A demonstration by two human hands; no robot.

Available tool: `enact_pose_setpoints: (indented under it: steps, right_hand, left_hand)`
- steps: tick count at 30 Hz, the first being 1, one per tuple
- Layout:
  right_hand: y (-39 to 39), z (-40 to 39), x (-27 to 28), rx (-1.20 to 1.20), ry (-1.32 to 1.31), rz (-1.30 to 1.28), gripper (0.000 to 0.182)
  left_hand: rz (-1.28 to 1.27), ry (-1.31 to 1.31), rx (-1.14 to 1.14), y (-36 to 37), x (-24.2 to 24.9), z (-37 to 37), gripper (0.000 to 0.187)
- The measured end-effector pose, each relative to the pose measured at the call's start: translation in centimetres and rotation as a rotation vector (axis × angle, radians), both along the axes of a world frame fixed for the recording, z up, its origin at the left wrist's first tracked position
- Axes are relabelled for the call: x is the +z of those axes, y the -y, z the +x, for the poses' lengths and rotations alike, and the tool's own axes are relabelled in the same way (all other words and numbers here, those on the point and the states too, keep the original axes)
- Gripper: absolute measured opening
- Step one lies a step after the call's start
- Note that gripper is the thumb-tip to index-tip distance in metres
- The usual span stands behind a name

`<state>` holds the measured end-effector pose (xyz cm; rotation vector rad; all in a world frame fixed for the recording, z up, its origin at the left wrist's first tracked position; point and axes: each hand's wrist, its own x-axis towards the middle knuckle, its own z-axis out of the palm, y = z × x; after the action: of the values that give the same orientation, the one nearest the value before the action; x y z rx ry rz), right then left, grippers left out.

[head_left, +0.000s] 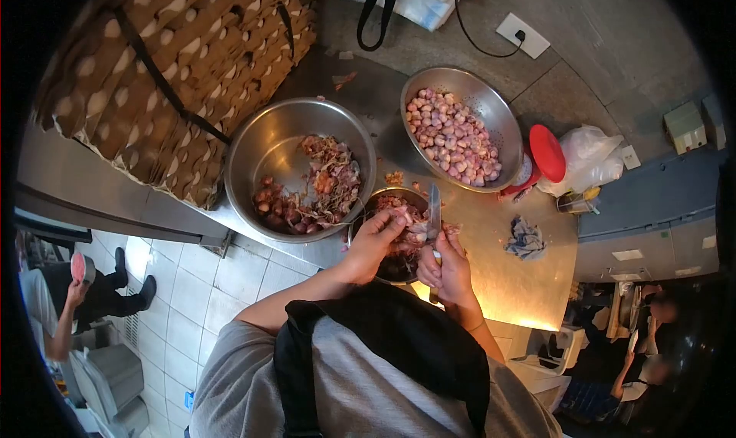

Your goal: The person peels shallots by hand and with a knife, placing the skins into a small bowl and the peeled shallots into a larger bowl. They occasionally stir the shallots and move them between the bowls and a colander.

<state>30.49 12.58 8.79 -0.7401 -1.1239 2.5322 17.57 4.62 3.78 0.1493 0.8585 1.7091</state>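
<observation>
My right hand (447, 271) is closed around the handle of a knife (435, 206), its blade pointing away from me. The fingers of my left hand (372, 242) pinch a small pinkish shallot (402, 215) close to the blade. Below both hands is a smaller metal bowl (396, 283), partly hidden by them, with reddish papery peelings (411, 235) in it. A large steel bowl (239, 179) on the left contains unpeeled shallots (304, 225) and loose skins. Beyond my hands, a steel colander (512, 135) is filled with peeled shallots (458, 140).
Stacked egg trays (184, 70) stand at the far left. Right of the colander are a red round object (547, 153), a plastic bag (586, 158) and a crumpled cloth (525, 238). One person (46, 300) is at the left; other people (613, 361) are at the right.
</observation>
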Motion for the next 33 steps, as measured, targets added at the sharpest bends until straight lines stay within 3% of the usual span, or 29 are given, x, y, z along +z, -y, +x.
enact_pose_setpoints:
  steps: [1,4,7,10,13,25,31,33]
  right_hand:
    - [0.0,0.0,0.0,-0.004,0.006,0.005,0.024]
    - [-0.2,0.3,-0.1,-0.042,-0.005,0.015,0.024]
    - [-0.1,0.3,-0.1,-0.083,0.014,0.094,0.023]
    - [0.3,0.3,0.1,-0.099,0.006,0.145,0.021]
    - [0.5,0.3,-0.3,-0.096,-0.017,0.177,0.018]
    - [-0.6,0.5,-0.4,-0.116,0.021,0.125,0.018]
    - [0.0,0.3,-0.6,-0.093,0.018,0.122,0.019]
    - [0.2,0.3,-0.5,-0.114,0.011,0.129,0.019]
  left_hand:
    - [-0.034,-0.012,0.006,0.0,-0.1,0.0,0.028]
    - [-0.083,-0.824,0.133,-0.5,-2.2,-0.1,0.032]
    - [-0.074,-1.097,0.169,-0.3,-1.7,0.2,0.034]
    - [0.019,-0.301,-0.168,-0.1,0.6,0.3,0.029]
    - [0.084,0.131,-0.27,0.1,0.6,-0.1,0.029]
    - [0.203,-0.059,-0.177,0.1,1.3,-0.3,0.033]
    - [0.123,0.227,-0.233,0.0,1.0,-0.2,0.028]
    - [0.109,0.051,-0.223,0.1,1.5,0.1,0.026]
